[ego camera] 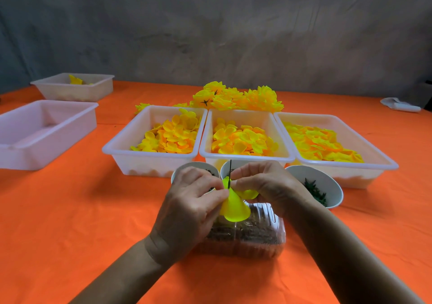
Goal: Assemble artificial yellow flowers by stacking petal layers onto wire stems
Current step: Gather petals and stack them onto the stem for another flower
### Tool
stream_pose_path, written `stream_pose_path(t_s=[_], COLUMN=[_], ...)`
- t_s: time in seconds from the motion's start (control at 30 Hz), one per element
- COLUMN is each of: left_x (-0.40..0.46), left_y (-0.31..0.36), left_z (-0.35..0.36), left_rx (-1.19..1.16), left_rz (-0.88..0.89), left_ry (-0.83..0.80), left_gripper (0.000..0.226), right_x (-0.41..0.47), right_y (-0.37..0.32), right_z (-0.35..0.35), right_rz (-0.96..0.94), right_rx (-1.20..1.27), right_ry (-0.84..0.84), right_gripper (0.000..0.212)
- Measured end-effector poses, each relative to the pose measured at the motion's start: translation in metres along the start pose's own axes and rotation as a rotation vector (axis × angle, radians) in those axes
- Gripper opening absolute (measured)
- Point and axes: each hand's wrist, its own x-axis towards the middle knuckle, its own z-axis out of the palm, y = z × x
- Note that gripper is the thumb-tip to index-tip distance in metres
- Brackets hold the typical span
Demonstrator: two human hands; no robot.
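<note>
Two hands meet at six o'clock over a clear plastic tub (243, 236): the left hand (187, 208) pinches yellow fabric petal layers (233, 208), the right hand (264, 184) pinches the thin dark wire stem (230, 170). Three white plastic trays of yellow petals (245, 137) sit at twelve o'clock, three white paper cups (327, 182) between.

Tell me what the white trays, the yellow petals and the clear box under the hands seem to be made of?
The white trays look like matte, slightly see-through plastic: petal colour glows through their walls. The yellow petals look like thin fabric or soft plastic, cupped and dull; I cannot tell which. The clear box looks like thin glossy plastic, ribbed and shining, with brown contents showing through.
</note>
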Motion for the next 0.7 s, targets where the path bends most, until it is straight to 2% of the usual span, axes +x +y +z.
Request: stream_pose_path(t_s=[0.27, 0.37, 0.43, 0.53, 0.6, 0.7], left_x=[0.000, 0.000, 0.001, 0.008, 0.014, 0.020], left_y=[0.001, 0.000, 0.002, 0.005, 0.007, 0.006], left_z=[0.001, -0.001, -0.003, -0.003, 0.003, 0.010], left_rx=[0.021, -0.051, -0.226, -0.563, -0.635, -0.671], left_rz=[0.012, -0.033, -0.178, -0.518, -0.683, -0.742], left_ry=[-0.037, -0.063, -0.076, -0.028, -0.003, -0.029], left_gripper=[0.006, 0.009, 0.019, 0.024, 0.022, 0.021], right_x=[0.005, 0.006, 0.007, 0.008, 0.008, 0.008], right_y=[0.002, 0.005, 0.007, 0.009, 0.009, 0.008], right_z=[-0.003, -0.002, -0.002, -0.002, -0.003, -0.005], right_rz=[0.055, 0.064, 0.070, 0.069, 0.062, 0.051], right_rx=[0.063, 0.095, 0.110, 0.126, 0.131, 0.094], right_ry=[-0.069, -0.058, -0.047, -0.043, -0.043, -0.053], right_gripper=[0.019, 0.017, 0.015, 0.015, 0.015, 0.017])
